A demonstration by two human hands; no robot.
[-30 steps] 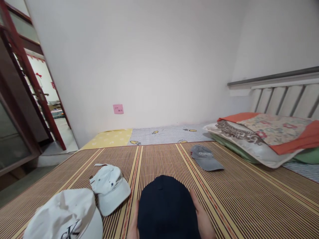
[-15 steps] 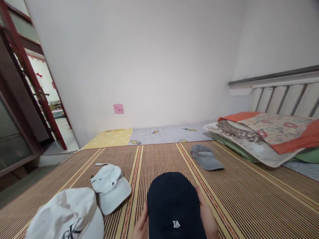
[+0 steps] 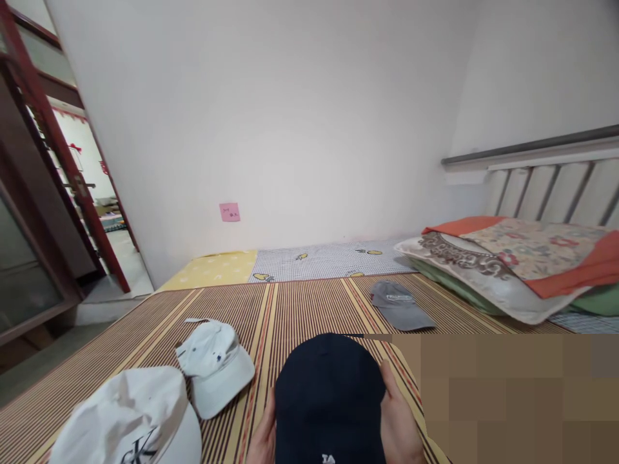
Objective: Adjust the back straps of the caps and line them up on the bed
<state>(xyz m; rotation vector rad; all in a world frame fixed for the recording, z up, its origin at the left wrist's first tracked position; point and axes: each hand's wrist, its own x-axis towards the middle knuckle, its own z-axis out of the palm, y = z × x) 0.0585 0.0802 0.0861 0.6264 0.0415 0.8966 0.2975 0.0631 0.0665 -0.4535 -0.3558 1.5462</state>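
1 navy cap (image 3: 329, 393), near-left of gray cap (image 3: 399, 307), is grasped at opp. sides by fingers of L hand (image 3: 264, 433) & R hand (image 3: 400, 422); prob. lightwt, soft cloth, non-slip, crushable not fragile, best held lightly at side edges.

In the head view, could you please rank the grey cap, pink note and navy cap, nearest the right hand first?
1. Navy cap: touching the right hand.
2. Grey cap: ahead on the mat.
3. Pink note: ahead-left, on the wall.
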